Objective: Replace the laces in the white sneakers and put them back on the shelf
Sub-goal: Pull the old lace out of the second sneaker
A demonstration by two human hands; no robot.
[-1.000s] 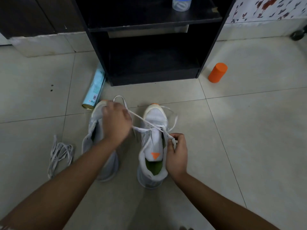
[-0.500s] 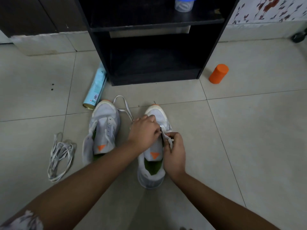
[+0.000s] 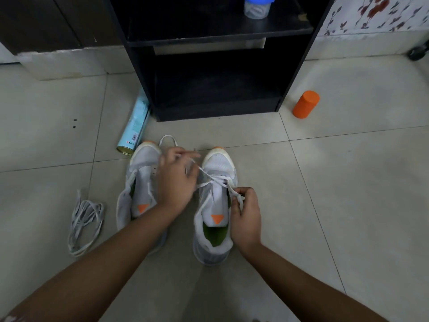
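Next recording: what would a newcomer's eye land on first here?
At centre, the left hand holds a white lace taut while the right hand pinches its other end, over a white sneaker on the floor. An orange cylinder sits right of the black shelf; a loose lace bundle lies far left.

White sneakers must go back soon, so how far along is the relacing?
Done: a loose lace bundle lies on the floor. In hand: the left hand and right hand hold a lace across the right sneaker's lower eyelets. Left: finish it, lace the unlaced left sneaker, shelve both.
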